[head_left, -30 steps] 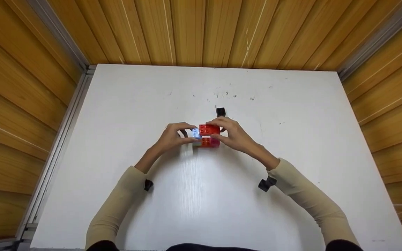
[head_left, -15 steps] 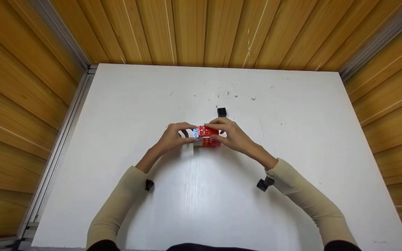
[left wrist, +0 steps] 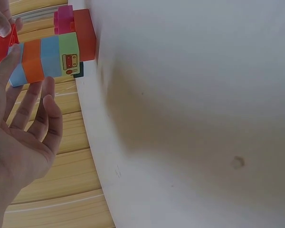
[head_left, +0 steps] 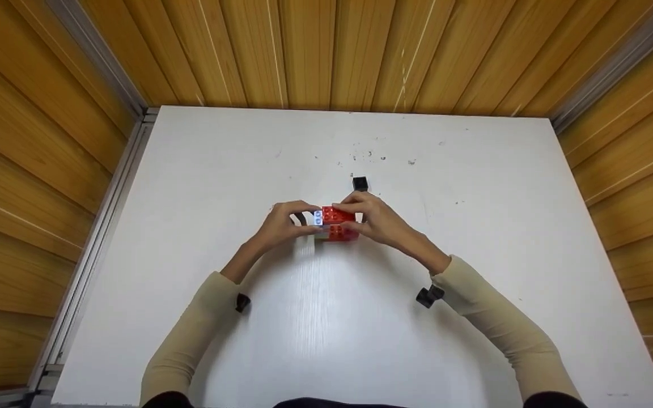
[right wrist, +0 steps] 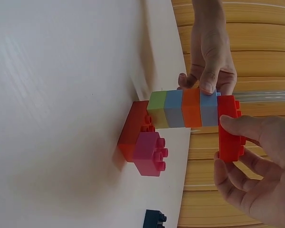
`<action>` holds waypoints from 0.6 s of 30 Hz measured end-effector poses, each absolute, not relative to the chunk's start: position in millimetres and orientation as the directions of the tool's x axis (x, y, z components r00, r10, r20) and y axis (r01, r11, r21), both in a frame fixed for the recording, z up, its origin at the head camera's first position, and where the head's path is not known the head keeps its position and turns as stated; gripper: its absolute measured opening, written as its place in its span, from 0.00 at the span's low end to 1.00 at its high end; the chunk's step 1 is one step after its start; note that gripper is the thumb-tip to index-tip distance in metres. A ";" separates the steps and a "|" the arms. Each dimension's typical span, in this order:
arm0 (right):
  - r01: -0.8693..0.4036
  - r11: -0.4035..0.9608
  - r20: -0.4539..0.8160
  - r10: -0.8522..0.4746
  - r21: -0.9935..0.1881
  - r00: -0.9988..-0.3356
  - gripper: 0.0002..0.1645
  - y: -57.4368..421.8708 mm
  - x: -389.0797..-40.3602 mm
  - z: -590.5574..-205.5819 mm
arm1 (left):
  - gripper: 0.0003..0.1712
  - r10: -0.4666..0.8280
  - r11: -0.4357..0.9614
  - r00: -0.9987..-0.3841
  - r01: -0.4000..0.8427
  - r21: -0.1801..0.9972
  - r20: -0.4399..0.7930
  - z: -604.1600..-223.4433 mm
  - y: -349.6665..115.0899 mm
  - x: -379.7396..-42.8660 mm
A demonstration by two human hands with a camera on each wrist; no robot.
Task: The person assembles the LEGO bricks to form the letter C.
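Observation:
A tower of light blue [right wrist: 209,110], orange [right wrist: 191,108], blue [right wrist: 174,109] and green [right wrist: 156,109] toy bricks stands on one end of a long orange-red brick [right wrist: 133,130]. A pink brick [right wrist: 146,153] sits on that base's other end. My left hand [head_left: 281,224] pinches the tower's top light blue brick between thumb and fingers. From the right, my right hand [head_left: 380,218] grips a long red brick [right wrist: 229,129] lying across the tower's top and overhanging to the right. In the head view, light blue studs [head_left: 318,217] show left of it.
A small black-looking brick [head_left: 360,183] lies on the white table [head_left: 326,317] just beyond my right hand. Ribbed wooden-look walls [head_left: 304,51] border the table's back and sides. A dark wrist camera [head_left: 429,296] hangs at my right sleeve.
The red brick has shifted slightly left over the tower's top, and fewer light blue studs show. Both hands keep their holds nearly in place.

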State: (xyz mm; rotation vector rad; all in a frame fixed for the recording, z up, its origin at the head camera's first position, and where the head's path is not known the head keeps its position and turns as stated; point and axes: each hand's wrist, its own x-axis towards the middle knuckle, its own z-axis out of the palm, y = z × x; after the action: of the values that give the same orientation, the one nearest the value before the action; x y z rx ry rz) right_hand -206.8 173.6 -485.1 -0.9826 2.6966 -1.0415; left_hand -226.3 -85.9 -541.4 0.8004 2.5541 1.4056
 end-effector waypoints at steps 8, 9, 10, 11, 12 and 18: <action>-0.534 0.610 0.129 -0.580 -0.585 -0.804 0.27 173.1 -204.8 -485.6 | 0.25 0.500 0.432 -0.855 0.383 0.817 0.138 -539.5 -85.0 -225.9; -0.537 0.610 0.136 -0.578 -0.582 -0.805 0.27 173.3 -204.7 -486.1 | 0.25 0.498 0.434 -0.856 0.382 0.816 0.136 -539.0 -84.9 -225.9; -0.540 0.607 0.143 -0.578 -0.583 -0.804 0.27 173.3 -204.7 -486.7 | 0.25 0.496 0.436 -0.858 0.381 0.815 0.136 -538.5 -84.8 -225.8; -0.548 0.602 0.155 -0.579 -0.581 -0.801 0.27 173.5 -204.7 -487.6 | 0.25 0.495 0.439 -0.859 0.380 0.814 0.134 -538.2 -84.7 -225.7; -0.549 0.596 0.161 -0.578 -0.585 -0.800 0.26 173.8 -204.5 -488.3 | 0.25 0.496 0.441 -0.858 0.384 0.812 0.136 -538.3 -84.5 -225.9; -0.521 0.550 0.156 -0.575 -0.653 -0.803 0.25 176.4 -204.6 -490.6 | 0.25 0.505 0.452 -0.851 0.402 0.796 0.143 -537.7 -84.4 -226.4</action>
State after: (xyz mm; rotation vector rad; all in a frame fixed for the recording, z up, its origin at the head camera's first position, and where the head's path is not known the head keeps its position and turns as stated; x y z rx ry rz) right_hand -204.6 176.4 -490.6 -0.9557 2.6979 -1.0976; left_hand -226.4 -84.4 -537.7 0.8092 2.5776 1.3651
